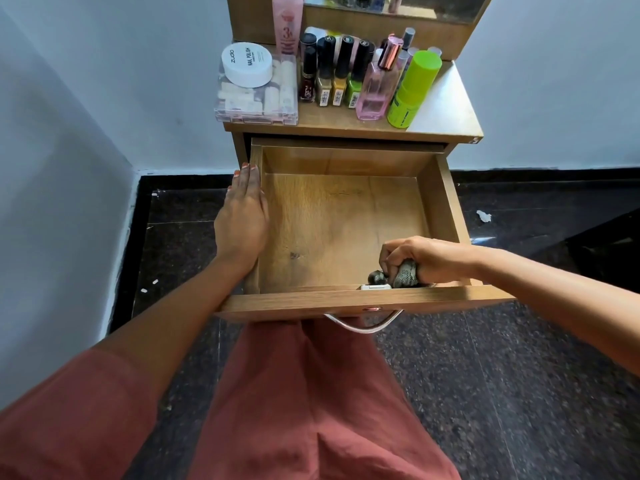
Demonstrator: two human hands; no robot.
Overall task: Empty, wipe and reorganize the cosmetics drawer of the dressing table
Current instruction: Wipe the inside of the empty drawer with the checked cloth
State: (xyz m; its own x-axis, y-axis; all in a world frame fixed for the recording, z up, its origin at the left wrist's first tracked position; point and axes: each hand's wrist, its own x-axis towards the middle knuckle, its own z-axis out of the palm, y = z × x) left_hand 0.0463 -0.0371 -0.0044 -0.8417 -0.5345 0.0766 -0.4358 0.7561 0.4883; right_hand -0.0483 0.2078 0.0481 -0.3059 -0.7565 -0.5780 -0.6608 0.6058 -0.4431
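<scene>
An open wooden drawer juts from the dressing table. The left hand lies flat, fingers straight, on the drawer's left edge. The right hand clenches a crumpled cloth in its front right corner. Nail polish bottles line the table's back edge.

Setting: home, dressing corner of a room.
Small wooden counter set in a corner of white walls, mirror at its back. On top: row of nail polish bottles, pink perfume bottle, tall green bottle, white jar on a clear box. One drawer pulled open below. Dark speckled stone floor, black skirting along the walls.
</scene>
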